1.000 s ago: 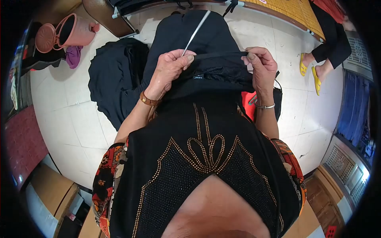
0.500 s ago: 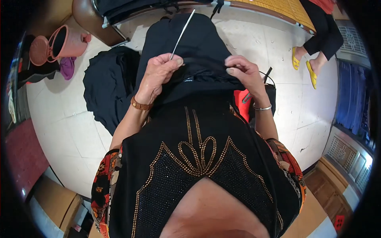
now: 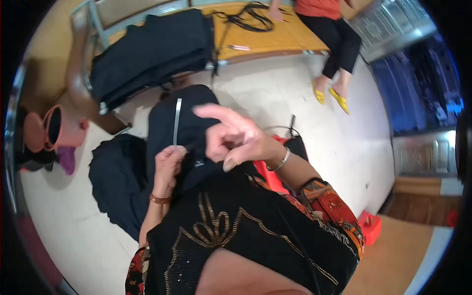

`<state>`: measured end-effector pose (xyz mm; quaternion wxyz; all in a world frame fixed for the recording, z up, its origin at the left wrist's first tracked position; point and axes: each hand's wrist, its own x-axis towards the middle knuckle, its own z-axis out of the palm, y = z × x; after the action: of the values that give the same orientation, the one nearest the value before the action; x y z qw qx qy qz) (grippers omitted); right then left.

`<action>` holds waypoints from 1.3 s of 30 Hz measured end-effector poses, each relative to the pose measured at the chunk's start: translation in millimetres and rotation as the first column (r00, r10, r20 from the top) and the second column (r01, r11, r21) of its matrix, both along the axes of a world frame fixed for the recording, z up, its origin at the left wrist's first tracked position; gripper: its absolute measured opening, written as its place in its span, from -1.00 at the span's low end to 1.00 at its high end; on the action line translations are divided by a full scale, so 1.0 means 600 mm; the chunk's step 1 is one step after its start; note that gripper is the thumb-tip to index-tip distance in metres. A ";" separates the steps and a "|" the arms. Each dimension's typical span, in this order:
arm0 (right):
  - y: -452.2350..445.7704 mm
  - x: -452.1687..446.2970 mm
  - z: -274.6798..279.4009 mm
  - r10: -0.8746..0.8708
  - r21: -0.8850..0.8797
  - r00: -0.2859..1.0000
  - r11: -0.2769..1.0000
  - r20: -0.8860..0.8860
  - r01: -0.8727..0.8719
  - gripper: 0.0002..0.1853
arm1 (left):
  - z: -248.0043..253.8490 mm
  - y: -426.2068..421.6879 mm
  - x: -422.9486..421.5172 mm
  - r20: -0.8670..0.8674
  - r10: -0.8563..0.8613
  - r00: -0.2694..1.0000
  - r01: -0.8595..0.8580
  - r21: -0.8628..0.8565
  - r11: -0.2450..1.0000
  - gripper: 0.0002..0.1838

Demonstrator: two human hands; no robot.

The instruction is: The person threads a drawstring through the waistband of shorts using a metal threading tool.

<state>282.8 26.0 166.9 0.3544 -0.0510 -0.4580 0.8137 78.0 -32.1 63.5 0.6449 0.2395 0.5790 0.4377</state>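
Note:
My left hand (image 3: 168, 169) is closed on the lower end of a thin, flat silver strip-like tool (image 3: 177, 118), which points up and away from me. Under it, a black garment (image 3: 164, 115) with a small pale label is spread over my lap. My right hand (image 3: 236, 137) is raised above the garment, nearer the camera. Its index finger stretches out to the left, the thumb is apart and the other fingers are curled; I see nothing in it. Beside my left arm lies a heap of black cloth (image 3: 115, 177).
A bench (image 3: 290, 37) ahead carries stacked black cloth (image 3: 152, 46), black cords (image 3: 250, 17) and a small red-and-white tool. Another person in yellow shoes (image 3: 339, 101) sits at its right end. A pink bucket (image 3: 69, 125) stands at left; a red-and-black bag (image 3: 275, 179) is by my right arm.
My right hand has left the garment's edge and lifted, with its index finger extended. The view has tilted up, showing more of the bench. My left hand keeps the silver tool.

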 end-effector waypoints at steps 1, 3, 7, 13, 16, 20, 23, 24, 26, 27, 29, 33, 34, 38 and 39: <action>-0.008 -0.006 0.028 -0.044 -0.019 0.999 0.999 0.028 0.045 -0.36 | -0.007 -0.003 0.007 0.028 -0.044 0.999 0.045 -0.019 0.999 -0.91; -0.013 -0.019 0.075 0.046 0.221 0.955 0.975 -0.294 0.021 -0.26 | -0.006 -0.008 0.012 0.040 -0.086 0.995 0.087 -0.023 0.996 -0.91; 0.010 0.018 0.104 0.126 0.600 0.991 0.790 0.043 -0.127 -0.16 | -0.047 0.006 0.005 -0.031 -0.085 0.996 0.088 0.117 0.989 -0.91; -0.030 0.151 0.164 -0.600 0.746 0.772 0.608 0.209 0.270 -0.08 | -0.024 0.014 0.003 0.098 -0.147 0.984 0.144 0.042 0.989 -0.91; -0.078 0.190 0.177 -0.730 0.763 0.467 0.626 0.500 0.160 -0.12 | -0.024 0.018 0.007 0.113 -0.205 0.972 0.200 0.050 0.978 -0.91; -0.097 0.327 0.270 -0.943 0.970 -0.309 -0.181 -0.126 0.159 -0.69 | 0.010 0.012 0.001 0.042 -0.232 0.972 0.232 0.024 0.973 -0.92; -0.109 0.415 0.353 -0.913 0.529 0.031 -0.207 -0.406 0.823 -0.70 | 0.011 0.007 -0.004 0.007 -0.201 0.979 0.201 0.037 0.979 -0.92; -0.099 0.379 0.319 -0.927 0.721 -0.174 -0.369 -0.332 0.587 -0.73 | 0.013 0.008 -0.003 0.008 -0.199 0.980 0.198 0.055 0.979 -0.91; -0.064 0.315 0.210 -0.903 0.960 -0.428 -0.154 -0.041 0.234 -0.79 | 0.018 0.006 0.001 0.012 -0.178 0.984 0.176 0.110 0.978 -0.91; -0.051 0.288 0.118 -0.983 0.878 -0.142 0.036 0.118 0.476 -0.78 | 0.013 0.001 0.001 0.031 -0.175 0.984 0.170 0.133 0.976 -0.91; -0.054 0.166 0.060 -0.785 0.610 0.200 0.591 0.587 0.529 -0.79 | 0.015 -0.001 0.002 0.054 -0.174 0.983 0.164 0.157 0.974 -0.92; -0.043 0.061 -0.048 -0.566 0.453 0.575 0.822 0.591 0.344 -0.73 | 0.027 -0.014 -0.008 0.028 -0.141 0.990 0.135 0.158 0.978 -0.92; -0.043 0.051 -0.049 -0.557 0.439 0.610 0.827 0.564 0.351 -0.67 | 0.026 -0.013 -0.012 0.026 -0.135 0.990 0.130 0.155 0.979 -0.92; -0.020 0.105 -0.015 -0.717 0.489 0.446 0.694 0.535 0.529 -0.43 | 0.010 -0.017 -0.022 0.003 -0.066 0.998 0.064 0.174 0.983 -0.92; 0.004 0.150 0.004 -0.851 0.531 0.486 0.510 0.199 0.676 -0.46 | 0.005 -0.024 -0.022 0.005 -0.069 0.998 0.067 0.158 0.985 -0.92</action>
<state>373.0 28.1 169.4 0.5749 -0.3643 -0.5994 0.4212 65.0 -46.8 66.7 0.6417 0.3070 0.5306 0.4609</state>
